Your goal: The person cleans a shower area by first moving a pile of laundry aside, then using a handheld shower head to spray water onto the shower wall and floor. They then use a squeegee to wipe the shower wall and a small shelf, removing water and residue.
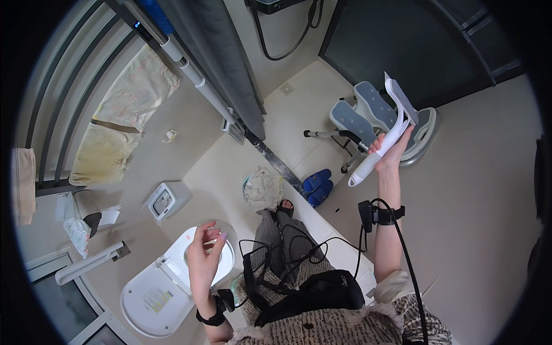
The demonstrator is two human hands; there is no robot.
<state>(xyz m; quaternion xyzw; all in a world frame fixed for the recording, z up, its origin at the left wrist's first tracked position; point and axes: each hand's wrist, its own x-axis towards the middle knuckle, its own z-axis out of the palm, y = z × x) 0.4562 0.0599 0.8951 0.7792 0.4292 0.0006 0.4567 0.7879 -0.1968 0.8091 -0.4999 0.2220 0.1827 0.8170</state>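
Observation:
My right hand (394, 148) is closed around the handle of a white squeegee-like cleaning tool (390, 138). The tool's broad head points up and away, and the handle's looped end hangs below my wrist. Behind it is a shower chair (355, 123) with grey padded seat panels and metal legs. My left hand (205, 254) holds nothing. Its fingers are curled loosely and stand apart from the thumb, in front of the open toilet (224, 267). The toilet's raised lid (157, 297) bears a label, and my hand hides part of the bowl.
Blue slippers (318, 187) lie beside a dark stone threshold (276, 161). A bagged bin (263, 187) stands by my foot. Towels (136, 92) hang on a wall rack (64, 82). A telescopic pole (202, 82) crosses near the grey curtain (215, 64). Black cables (302, 246) loop over my lap.

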